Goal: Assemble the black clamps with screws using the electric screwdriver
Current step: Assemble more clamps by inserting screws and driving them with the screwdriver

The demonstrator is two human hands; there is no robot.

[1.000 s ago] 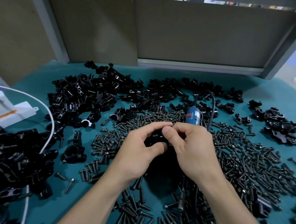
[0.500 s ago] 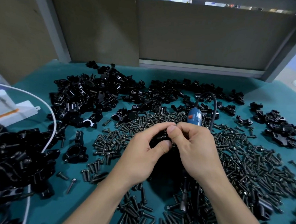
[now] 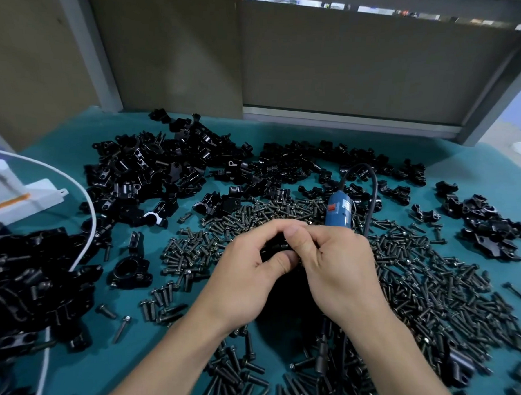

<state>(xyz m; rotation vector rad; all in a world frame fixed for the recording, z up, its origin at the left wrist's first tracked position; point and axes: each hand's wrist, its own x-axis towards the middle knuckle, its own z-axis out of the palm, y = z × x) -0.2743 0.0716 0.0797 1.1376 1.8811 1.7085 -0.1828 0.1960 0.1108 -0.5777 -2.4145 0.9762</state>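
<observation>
Black clamp (image 3: 276, 248) (half-hidden) in left hand (image 3: 245, 282), right hand (image 3: 337, 269).

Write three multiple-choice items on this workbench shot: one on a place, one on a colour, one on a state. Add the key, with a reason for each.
1. Where does the blue-bodied electric screwdriver show?
A. hanging on the back wall
B. just beyond the right hand, over the pile of dark metal screws
C. down on the floor

2. What colour is the flat mat that covers the table?
A. teal
B. red
C. yellow

3. What are the two hands doing?
A. lying flat on the mat
B. hanging idle, holding nothing
C. both pinching one small black metal clamp between them

Key: 1 B, the blue body sticks out past the right knuckles. 2 A, teal shows between the scattered parts. 3 C, the fingertips of the left hand and the right hand meet on the clamp.
</observation>
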